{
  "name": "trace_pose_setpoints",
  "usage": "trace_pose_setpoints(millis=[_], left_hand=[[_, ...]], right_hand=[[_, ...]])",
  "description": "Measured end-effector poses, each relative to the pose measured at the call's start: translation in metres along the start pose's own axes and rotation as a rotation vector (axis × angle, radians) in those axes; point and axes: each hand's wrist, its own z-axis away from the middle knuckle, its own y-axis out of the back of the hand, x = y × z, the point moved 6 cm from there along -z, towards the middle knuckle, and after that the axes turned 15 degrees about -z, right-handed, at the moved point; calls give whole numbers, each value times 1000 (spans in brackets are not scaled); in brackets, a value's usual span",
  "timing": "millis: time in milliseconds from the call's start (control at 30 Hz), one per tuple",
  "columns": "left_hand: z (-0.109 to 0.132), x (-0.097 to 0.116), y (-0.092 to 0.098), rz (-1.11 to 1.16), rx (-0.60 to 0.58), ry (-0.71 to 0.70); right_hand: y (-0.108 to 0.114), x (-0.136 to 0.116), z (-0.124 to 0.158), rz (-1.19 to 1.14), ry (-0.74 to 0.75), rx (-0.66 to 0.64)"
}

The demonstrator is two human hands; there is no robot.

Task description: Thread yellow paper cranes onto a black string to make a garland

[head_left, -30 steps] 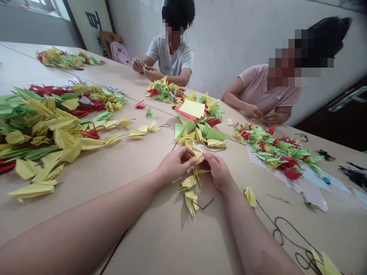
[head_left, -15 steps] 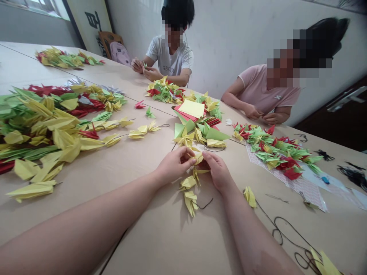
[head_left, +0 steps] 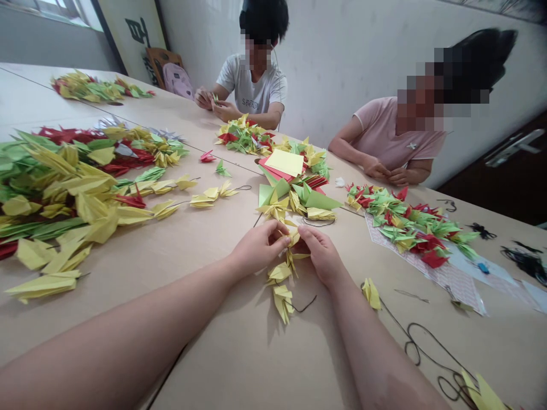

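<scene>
Between my two hands is a yellow origami crane point(head_left: 294, 236), the upper one on a short dark string. My left hand point(head_left: 261, 244) pinches it from the left, and my right hand point(head_left: 321, 250) grips its other side with thumb and fingers. Lower yellow cranes point(head_left: 282, 302) hang down from it toward the table, with a loose end of dark string point(head_left: 305, 306) sticking out to the right. Just beyond my fingertips lie more yellow cranes point(head_left: 276, 207). My fingers partly hide the crane they hold.
Left lies a large heap of strung cranes point(head_left: 85, 188). Ahead are stacked paper squares point(head_left: 284, 163) and green folded paper point(head_left: 322, 199). Right are a red-green crane string point(head_left: 414, 225), a single yellow crane point(head_left: 371, 293) and looped black cord point(head_left: 416, 341). Two people point(head_left: 252, 85) sit across the table point(head_left: 205, 341).
Hardly anything differs: both hands stay on the yellow crane, with my fingers shifted very slightly. The whole view has drifted a little to the left.
</scene>
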Motion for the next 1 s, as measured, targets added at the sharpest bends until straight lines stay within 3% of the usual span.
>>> trace_pose_setpoints(millis=[1000], left_hand=[[-1, 0, -2, -93, 0, -36]], right_hand=[[-1, -2, 1, 49, 15, -1]])
